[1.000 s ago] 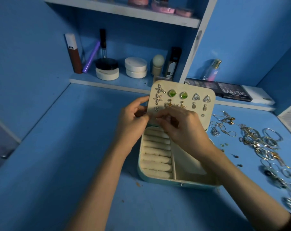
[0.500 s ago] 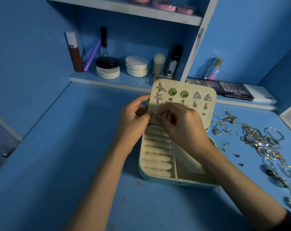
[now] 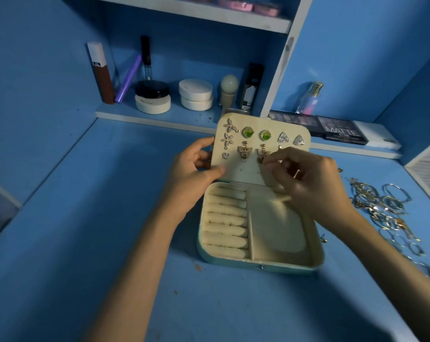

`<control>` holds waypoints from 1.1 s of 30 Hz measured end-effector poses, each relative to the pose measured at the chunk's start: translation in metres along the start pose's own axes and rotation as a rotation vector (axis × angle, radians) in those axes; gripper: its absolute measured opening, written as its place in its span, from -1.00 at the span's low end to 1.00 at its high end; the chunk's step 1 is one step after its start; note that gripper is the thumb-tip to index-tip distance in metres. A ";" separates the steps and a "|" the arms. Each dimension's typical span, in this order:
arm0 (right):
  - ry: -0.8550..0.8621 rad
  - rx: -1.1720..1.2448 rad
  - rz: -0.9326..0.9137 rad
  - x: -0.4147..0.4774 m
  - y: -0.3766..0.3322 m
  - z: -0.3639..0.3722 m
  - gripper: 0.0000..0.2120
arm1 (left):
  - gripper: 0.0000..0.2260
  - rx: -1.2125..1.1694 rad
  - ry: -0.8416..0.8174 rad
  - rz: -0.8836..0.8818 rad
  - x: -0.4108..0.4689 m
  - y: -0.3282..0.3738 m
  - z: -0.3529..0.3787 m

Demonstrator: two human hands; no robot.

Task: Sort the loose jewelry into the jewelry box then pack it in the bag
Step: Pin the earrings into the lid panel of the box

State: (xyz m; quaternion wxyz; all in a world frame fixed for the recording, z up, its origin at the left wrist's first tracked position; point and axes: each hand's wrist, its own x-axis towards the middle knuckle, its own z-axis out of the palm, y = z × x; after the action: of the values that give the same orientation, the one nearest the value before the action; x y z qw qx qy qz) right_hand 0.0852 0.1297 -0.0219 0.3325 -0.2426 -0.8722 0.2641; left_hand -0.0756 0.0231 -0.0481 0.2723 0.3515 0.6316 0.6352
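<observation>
A pale jewelry box (image 3: 259, 264) sits open on the blue counter (image 3: 105, 218), about midway between the left and right edges and closer to the back edge than to the front. Its clasp (image 3: 261, 267) faces me and its hinge faces the back edge. The lid panel (image 3: 248, 169) stands nearly upright with its padded face toward me.

In the left compartment, ring rolls (image 3: 227, 225) lie with their long axes running left to right, stacked from front to back. The right compartment (image 3: 280, 230) is a plain open tray.

Earrings are pinned on the panel in rows: flower studs (image 3: 230, 125) at the left, green stones (image 3: 248, 132), then triangle studs (image 3: 283, 138). Below them hang two butterfly earrings (image 3: 244, 151), pointing down.

My left hand (image 3: 196, 174) grips the panel's left edge — thumb on the front, fingers behind. My right hand (image 3: 307, 178) is curled over the box's back right corner, with thumb and forefinger brought together at the lower tip of the right butterfly. Whether they actually hold it, I cannot tell.

Loose jewelry (image 3: 381, 206) — rings, hoops and chains — lies in a heap near the counter's right edge, well apart from the box.
</observation>
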 end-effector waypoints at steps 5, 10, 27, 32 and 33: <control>-0.113 0.072 0.194 0.001 0.019 -0.038 -0.70 | -0.57 0.022 0.028 0.006 0.001 -0.001 0.004; -0.175 -0.002 0.278 -0.001 0.042 -0.067 -0.78 | -0.58 0.015 0.051 0.015 0.000 -0.001 0.005; -0.695 -0.638 0.165 -0.016 0.046 -0.080 -0.86 | -0.57 0.006 0.054 0.023 0.000 -0.001 0.005; -0.678 -0.656 0.158 -0.017 0.045 -0.077 -0.79 | -0.57 0.007 0.055 0.031 0.000 -0.001 0.006; -0.677 -0.658 0.162 -0.017 0.045 -0.076 -0.77 | -0.57 0.008 0.054 0.030 0.000 -0.001 0.005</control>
State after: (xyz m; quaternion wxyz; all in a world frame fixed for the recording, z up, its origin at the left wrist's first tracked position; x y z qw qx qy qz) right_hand 0.1612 0.1758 -0.0087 -0.0865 -0.3025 -0.9471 0.0634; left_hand -0.0712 0.0263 -0.0491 0.2441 0.3446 0.6359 0.6460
